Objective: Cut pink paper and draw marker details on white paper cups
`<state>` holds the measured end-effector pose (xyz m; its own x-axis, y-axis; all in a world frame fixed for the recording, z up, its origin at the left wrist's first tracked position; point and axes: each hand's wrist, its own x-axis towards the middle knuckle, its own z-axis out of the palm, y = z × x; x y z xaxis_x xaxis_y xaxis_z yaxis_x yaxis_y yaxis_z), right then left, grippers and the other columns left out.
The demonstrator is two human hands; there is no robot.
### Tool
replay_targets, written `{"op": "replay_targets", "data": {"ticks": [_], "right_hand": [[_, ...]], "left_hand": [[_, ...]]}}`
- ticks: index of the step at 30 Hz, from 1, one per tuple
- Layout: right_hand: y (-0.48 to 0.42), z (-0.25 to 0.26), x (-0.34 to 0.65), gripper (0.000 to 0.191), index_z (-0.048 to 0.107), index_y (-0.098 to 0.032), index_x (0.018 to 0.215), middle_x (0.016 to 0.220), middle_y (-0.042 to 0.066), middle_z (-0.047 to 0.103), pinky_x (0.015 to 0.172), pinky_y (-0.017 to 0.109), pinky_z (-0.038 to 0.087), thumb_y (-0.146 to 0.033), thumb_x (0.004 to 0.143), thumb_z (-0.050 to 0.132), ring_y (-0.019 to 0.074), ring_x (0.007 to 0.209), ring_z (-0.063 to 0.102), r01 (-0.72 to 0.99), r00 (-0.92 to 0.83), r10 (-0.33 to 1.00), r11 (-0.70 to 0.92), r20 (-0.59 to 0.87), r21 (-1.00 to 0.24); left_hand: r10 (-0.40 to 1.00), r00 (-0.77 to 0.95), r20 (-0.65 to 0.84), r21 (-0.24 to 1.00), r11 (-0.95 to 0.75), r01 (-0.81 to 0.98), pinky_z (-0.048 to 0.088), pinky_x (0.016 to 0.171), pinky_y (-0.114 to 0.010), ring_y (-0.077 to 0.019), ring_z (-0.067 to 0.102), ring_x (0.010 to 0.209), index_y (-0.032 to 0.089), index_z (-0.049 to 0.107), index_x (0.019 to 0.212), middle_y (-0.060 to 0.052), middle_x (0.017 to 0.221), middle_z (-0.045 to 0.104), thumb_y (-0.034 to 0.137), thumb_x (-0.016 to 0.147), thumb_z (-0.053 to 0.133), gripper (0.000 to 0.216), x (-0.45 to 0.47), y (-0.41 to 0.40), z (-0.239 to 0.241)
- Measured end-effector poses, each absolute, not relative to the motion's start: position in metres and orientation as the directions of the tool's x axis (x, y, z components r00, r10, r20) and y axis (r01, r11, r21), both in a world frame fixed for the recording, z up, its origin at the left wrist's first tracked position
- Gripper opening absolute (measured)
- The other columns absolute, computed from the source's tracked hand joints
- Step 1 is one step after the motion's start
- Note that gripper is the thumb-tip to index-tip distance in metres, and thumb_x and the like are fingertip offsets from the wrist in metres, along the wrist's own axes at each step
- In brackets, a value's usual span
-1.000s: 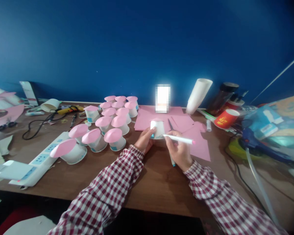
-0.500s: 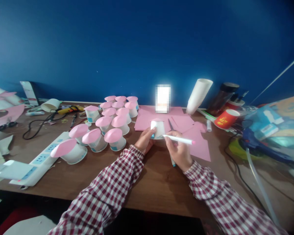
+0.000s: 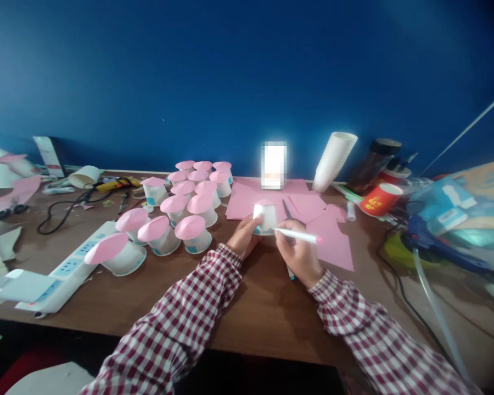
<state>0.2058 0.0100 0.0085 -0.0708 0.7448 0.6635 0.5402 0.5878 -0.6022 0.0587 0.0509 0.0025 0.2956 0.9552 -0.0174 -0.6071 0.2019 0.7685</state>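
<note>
My left hand [image 3: 245, 235] is closed around a white paper cup [image 3: 267, 217] with a blue print near its wide lower rim. The cup is upside down, just above the table's middle. My right hand [image 3: 298, 249] pinches a white marker [image 3: 299, 236] with a pink end pointing right; its other end is at the cup's right side. Whether the tip touches the cup I cannot tell. Pink paper sheets [image 3: 247, 198] lie behind the cup, with scissors [image 3: 287, 209] on them. To the left stand several upturned cups with pink paper cone tops [image 3: 190, 227].
A white power strip [image 3: 68, 269] lies at the front left. A leaning stack of paper cups [image 3: 335, 162], a red cup [image 3: 381, 199] and a dark bottle [image 3: 372, 164] are at the back right. A blue glue gun [image 3: 436, 241] and cables are at the right.
The marker has shifted slightly to the left in my right hand, toward the cup. My left hand and the cup look nearly unchanged.
</note>
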Motion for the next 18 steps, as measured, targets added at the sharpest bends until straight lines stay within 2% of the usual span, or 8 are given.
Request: {"op": "replay_targets", "data": {"ticks": [6,13,18], "right_hand": [[0.0112,0.0093,0.2068,0.008,0.061,-0.021,0.1,0.093,0.006,0.068,0.08,0.033,0.054,-0.023,0.095,0.054,0.0206,0.088,0.066,0.536,-0.116,0.702,0.64,0.702,-0.551],[0.0091,0.0105,0.2081,0.01,0.066,-0.021,0.089,0.083,0.004,0.073,0.068,0.029,0.054,-0.03,0.093,0.063,0.0187,0.075,0.069,0.538,-0.048,0.731,0.593,0.68,-0.599],[0.0092,0.0104,0.2091,0.014,0.067,-0.022,0.086,0.083,0.005,0.074,0.069,0.031,0.055,-0.034,0.092,0.064,0.0194,0.076,0.07,0.541,-0.039,0.748,0.574,0.663,-0.615]], "left_hand": [[0.957,0.289,0.008,0.786,0.172,-0.593,0.052,0.077,-0.03,-0.0199,0.068,0.085,0.011,0.069,0.093,-0.007,0.085,0.071,0.039,0.074,0.079,0.036,0.0595,0.0511,0.0035],[0.96,0.281,-0.01,0.763,0.189,-0.618,0.052,0.073,-0.026,-0.0142,0.065,0.074,0.01,0.069,0.095,-0.005,0.081,0.07,0.039,0.069,0.083,0.041,0.0598,0.0516,0.0027],[0.96,0.281,-0.021,0.772,0.194,-0.605,0.053,0.076,-0.028,-0.0158,0.066,0.076,0.011,0.069,0.098,-0.006,0.083,0.071,0.037,0.075,0.078,0.036,0.0592,0.0512,0.003]]}}
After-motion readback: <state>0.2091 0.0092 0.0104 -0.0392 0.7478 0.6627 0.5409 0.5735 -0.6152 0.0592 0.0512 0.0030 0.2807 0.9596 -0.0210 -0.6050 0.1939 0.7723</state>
